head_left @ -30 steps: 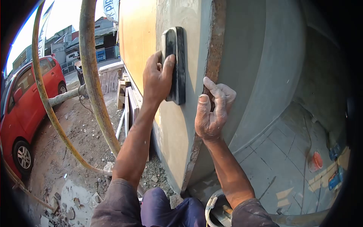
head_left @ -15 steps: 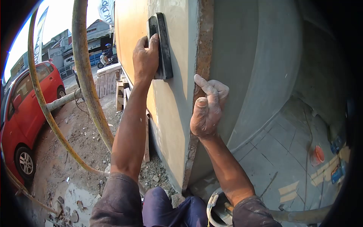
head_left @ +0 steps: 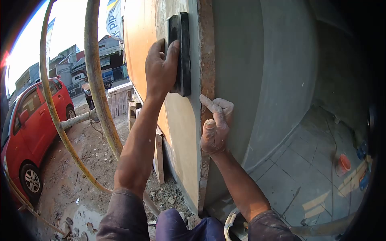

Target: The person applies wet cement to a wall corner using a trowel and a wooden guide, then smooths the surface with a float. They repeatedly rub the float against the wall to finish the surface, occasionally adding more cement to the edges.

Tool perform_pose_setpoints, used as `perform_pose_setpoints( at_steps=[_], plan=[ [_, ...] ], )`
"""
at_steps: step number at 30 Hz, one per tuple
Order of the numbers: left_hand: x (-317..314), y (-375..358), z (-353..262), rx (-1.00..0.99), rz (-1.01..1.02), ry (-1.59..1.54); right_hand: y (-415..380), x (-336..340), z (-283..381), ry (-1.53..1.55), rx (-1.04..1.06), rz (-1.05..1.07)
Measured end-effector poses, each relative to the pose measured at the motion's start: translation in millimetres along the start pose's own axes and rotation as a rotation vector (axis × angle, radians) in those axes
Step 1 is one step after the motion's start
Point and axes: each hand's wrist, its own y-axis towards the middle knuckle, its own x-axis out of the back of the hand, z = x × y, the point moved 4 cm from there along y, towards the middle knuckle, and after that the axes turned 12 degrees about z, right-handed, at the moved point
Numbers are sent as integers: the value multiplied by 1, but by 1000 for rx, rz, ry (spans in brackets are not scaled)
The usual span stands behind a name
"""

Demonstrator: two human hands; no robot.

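A black float [head_left: 184, 56] lies upright against the plastered wall face [head_left: 181, 120], close to the wall's corner. My left hand [head_left: 161, 66] grips it, with the thumb on its near side. Along the corner runs a rough brown edge strip [head_left: 208, 52]. My right hand [head_left: 217, 124], coated in pale dust, rests at this strip below the float. Its index finger points toward the edge and the other fingers are curled; no held object shows in it.
Yellowed scaffold tubes [head_left: 96, 72] stand at the left, before a red car [head_left: 38, 110] and a person [head_left: 87, 94]. A bucket [head_left: 237, 227] sits low by the knees. At the right, an orange container [head_left: 343, 162] is on the tiled floor [head_left: 293, 168].
My left hand and the float have shifted right, closer to the wall's corner, and slightly down in view. My right hand appears slightly lower and further left. The motorbike rider is no longer visible.
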Motion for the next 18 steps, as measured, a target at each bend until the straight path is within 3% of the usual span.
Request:
perform_pose_setpoints(
  at_steps=[2, 5, 8, 10, 11, 14, 16, 18],
  plan=[
    [13, 53, 13, 12, -69, 156, 0, -2, -1, 10, -2, -20],
    [20, 31, 48, 235, 12, 161, -1, -2, 0, 26, -1, -28],
    [4, -89, 89, 303, 32, 165, 2, -1, 0, 40, 42, -35],
    [-12, -203, 88, 568, 79, 18, 0, -1, -1, 38, 58, -36],
    [-25, -273, 114, 592, 15, -52, 0, -1, -2, 33, 64, -33],
    [-48, -434, 148, 948, 47, -54, -3, -8, -11, 33, 103, -47],
    [-53, -443, 166, 894, -86, -10, -1, -8, -11, 47, 120, -57],
    [-44, -382, 194, 865, -118, -89, 1, -7, -9, 27, 132, -46]
  ],
)
